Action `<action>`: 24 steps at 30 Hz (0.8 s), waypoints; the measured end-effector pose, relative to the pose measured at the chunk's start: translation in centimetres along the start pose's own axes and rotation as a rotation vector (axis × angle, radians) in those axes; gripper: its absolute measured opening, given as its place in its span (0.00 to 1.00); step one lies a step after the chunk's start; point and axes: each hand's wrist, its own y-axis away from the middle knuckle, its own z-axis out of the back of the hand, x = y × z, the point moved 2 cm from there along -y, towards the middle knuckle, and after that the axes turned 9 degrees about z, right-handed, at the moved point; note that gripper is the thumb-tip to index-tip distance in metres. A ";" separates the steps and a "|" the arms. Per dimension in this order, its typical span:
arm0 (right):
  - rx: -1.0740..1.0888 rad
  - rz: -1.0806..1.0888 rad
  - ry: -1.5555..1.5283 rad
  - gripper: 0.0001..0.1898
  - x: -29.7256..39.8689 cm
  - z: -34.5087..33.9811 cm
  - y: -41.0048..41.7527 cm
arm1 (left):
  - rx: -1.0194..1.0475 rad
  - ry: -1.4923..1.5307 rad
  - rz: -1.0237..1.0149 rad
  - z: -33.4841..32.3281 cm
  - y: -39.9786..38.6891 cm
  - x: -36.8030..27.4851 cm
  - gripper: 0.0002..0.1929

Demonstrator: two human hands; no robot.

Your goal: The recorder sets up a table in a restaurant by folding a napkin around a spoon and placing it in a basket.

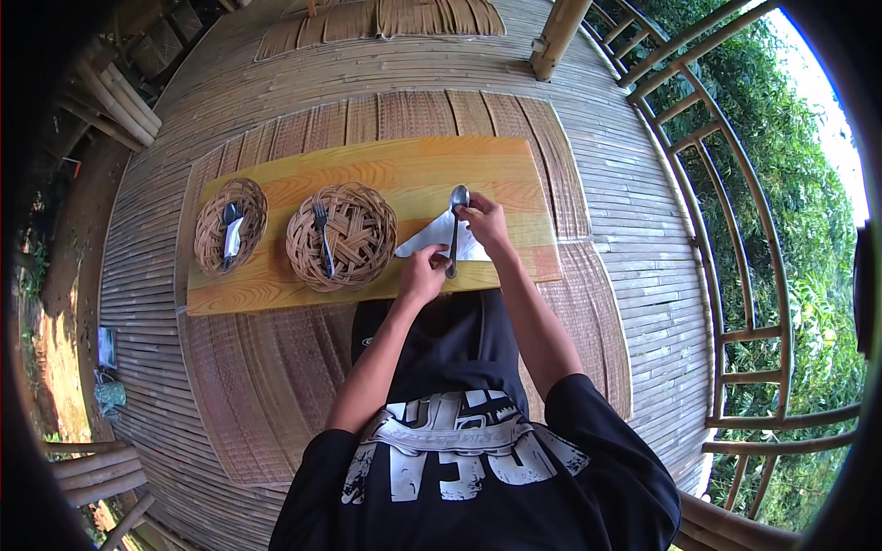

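Note:
A metal spoon point(455, 231) lies lengthwise over a white paper napkin point(427, 237) folded to a triangle, bowl pointing away from me. My right hand point(484, 222) grips the spoon near its bowl. At the handle end, my left hand point(423, 273) has its fingers at the spoon and the napkin's near edge; its hold is unclear. Left of my hands, a fork point(323, 237) rests in a round woven basket plate point(372, 200). Farther left, a second woven basket plate point(255, 200) holds a spoon point(229, 213) partly wrapped in a white napkin point(233, 236).
The low wooden table point(441, 155) stands on woven mats point(248, 386) over a bamboo slat floor point(627, 206). A bamboo post point(559, 38) rises beyond the table. Bamboo railing point(751, 186) runs along the right side.

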 end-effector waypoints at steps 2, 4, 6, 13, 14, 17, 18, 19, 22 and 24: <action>-0.007 0.014 0.162 0.15 -1.3 1.4 -1.6 | -0.021 -0.064 0.027 -0.4 0.2 -1.0 0.14; 0.006 0.000 0.372 0.13 -0.8 0.2 -2.0 | -0.071 -0.117 0.031 0.3 0.4 -0.4 0.13; -0.015 0.151 0.394 0.14 -1.1 -0.3 -2.3 | -0.103 -0.169 0.025 0.3 0.5 -0.4 0.11; -0.076 0.248 0.321 0.15 -2.9 0.2 -2.8 | -0.262 -0.311 -0.173 -0.6 1.1 -0.9 0.11; -0.076 0.244 0.321 0.15 -2.7 0.2 -2.7 | -0.269 -0.315 -0.167 -0.5 1.1 -0.9 0.10; -0.104 0.188 0.326 0.16 -2.6 0.6 -2.8 | -0.295 -0.309 -0.165 -0.7 1.2 -0.9 0.11; -0.117 0.165 0.339 0.16 -2.6 0.7 -2.7 | -0.292 -0.308 -0.166 -0.8 1.2 -1.0 0.11; -0.129 0.143 0.352 0.16 -2.6 0.7 -2.7 | -0.304 -0.327 -0.172 -0.8 1.3 -1.1 0.11; -0.167 0.168 0.385 0.17 -2.7 0.7 -2.6 | -0.317 -0.328 -0.194 -0.9 1.5 -1.2 0.10; -0.169 0.178 0.383 0.16 -2.8 0.8 -2.4 | -0.319 -0.312 -0.210 -0.9 1.6 -1.2 0.10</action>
